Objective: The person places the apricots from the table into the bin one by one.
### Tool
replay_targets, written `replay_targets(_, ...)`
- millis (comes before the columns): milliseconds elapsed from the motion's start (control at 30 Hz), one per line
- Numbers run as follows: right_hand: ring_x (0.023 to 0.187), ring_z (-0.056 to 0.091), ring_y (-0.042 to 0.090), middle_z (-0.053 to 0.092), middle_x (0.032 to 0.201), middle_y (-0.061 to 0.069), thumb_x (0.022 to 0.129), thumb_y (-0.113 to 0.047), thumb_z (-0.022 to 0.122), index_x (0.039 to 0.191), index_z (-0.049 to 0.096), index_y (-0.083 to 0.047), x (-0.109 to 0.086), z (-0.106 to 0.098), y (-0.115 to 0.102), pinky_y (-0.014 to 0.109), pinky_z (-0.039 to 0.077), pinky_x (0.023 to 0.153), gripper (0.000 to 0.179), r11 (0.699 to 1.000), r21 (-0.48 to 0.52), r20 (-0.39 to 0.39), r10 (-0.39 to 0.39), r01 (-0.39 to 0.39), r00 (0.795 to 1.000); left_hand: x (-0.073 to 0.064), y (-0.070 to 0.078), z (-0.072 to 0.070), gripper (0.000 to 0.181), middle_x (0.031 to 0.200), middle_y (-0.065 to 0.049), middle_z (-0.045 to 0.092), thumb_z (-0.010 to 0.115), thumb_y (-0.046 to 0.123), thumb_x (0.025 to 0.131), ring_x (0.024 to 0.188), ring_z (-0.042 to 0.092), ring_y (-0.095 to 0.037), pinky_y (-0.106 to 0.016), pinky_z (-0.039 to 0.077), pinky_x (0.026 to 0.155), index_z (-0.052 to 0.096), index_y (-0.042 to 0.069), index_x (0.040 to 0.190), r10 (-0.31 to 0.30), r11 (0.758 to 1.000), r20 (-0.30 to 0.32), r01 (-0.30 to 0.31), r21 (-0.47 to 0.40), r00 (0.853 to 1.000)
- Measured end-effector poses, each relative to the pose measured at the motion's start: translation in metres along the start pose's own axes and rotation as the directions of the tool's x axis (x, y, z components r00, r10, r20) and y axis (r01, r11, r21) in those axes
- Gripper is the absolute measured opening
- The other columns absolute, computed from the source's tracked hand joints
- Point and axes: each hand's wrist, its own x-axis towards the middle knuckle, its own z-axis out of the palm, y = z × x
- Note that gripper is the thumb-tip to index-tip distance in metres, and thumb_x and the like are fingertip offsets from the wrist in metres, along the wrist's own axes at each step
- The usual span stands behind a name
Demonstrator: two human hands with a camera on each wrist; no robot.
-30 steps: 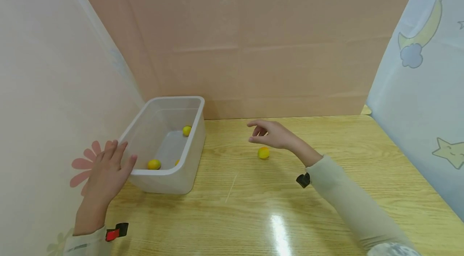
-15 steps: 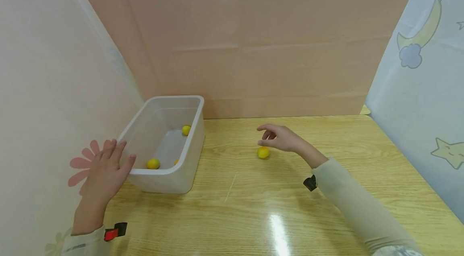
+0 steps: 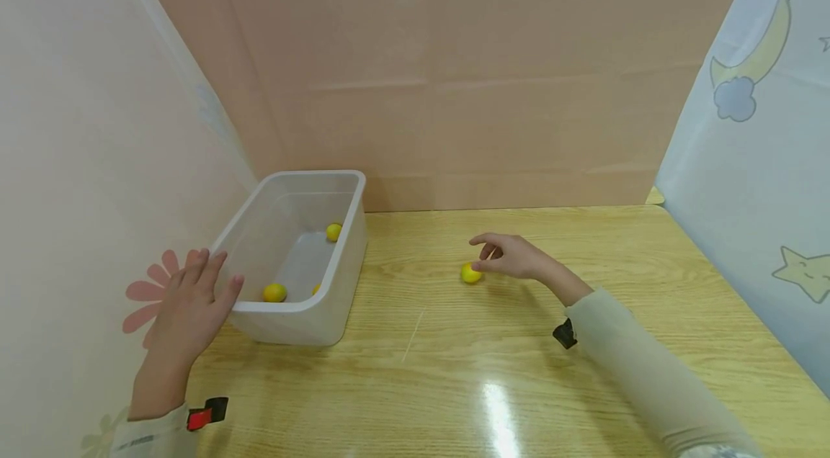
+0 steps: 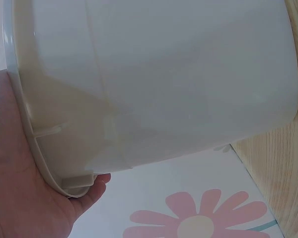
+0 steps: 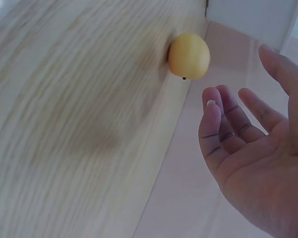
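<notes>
A small round yellow fruit (image 3: pixel 470 274) with a dark stem spot sits on the wooden table, right of centre in the head view. Just above and right of it hovers my right hand (image 3: pixel 512 256), fingers loosely bent and thumb apart. In the right wrist view, a gap separates those fingers from the fruit (image 5: pixel 189 56). My left hand (image 3: pixel 188 307) rests on the near left corner of a white plastic bin (image 3: pixel 301 327), fingers spread in the head view. The left wrist view shows the palm against the rim of the bin (image 4: pixel 179 89) and fingertips by its outer side.
Inside the bin lie a yellow fruit (image 3: pixel 275 292) near the front, another fruit (image 3: pixel 333 232) by the right wall, and a third partly hidden behind the rim. A brown-pink backdrop (image 3: pixel 454 83) closes off the table's far side; printed sheets stand left and right.
My right hand has moved right and lower, closer to the fruit on the table. The left hand, the bin and the fruits stay in place.
</notes>
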Motion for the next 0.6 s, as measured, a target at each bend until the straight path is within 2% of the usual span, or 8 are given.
replay_targets(333, 0.105, 0.065, 0.026, 0.066, 0.112, 0.006, 0.095, -0.04, 0.071, 0.146, 0.052, -0.008, 0.0, 0.007, 0.006, 0.041, 0.056, 0.082, 0.063, 0.999, 0.005, 0.05, 0.034, -0.035, 0.998, 0.0, 0.001, 0.0, 0.068, 0.159, -0.036, 0.021, 0.039, 0.045, 0.107, 0.138, 0.023, -0.06, -0.079, 0.027, 0.099, 0.033, -0.004, 0.154, -0.003, 1.0, 0.001, 0.003, 0.003, 1.0)
replay_targets(600, 0.103, 0.065, 0.027, 0.066, 0.107, 0.006, 0.095, -0.036, 0.071, 0.144, 0.053, -0.006, 0.004, 0.013, 0.012, 0.042, 0.056, 0.085, 0.06, 0.999, 0.0, 0.087, 0.039, -0.039, 0.995, -0.001, 0.002, -0.001, 0.069, 0.161, -0.035, 0.018, 0.038, 0.045, 0.107, 0.141, 0.019, -0.059, -0.079, 0.026, 0.1, 0.03, -0.002, 0.156, -0.02, 1.0, 0.019, 0.02, -0.005, 1.0)
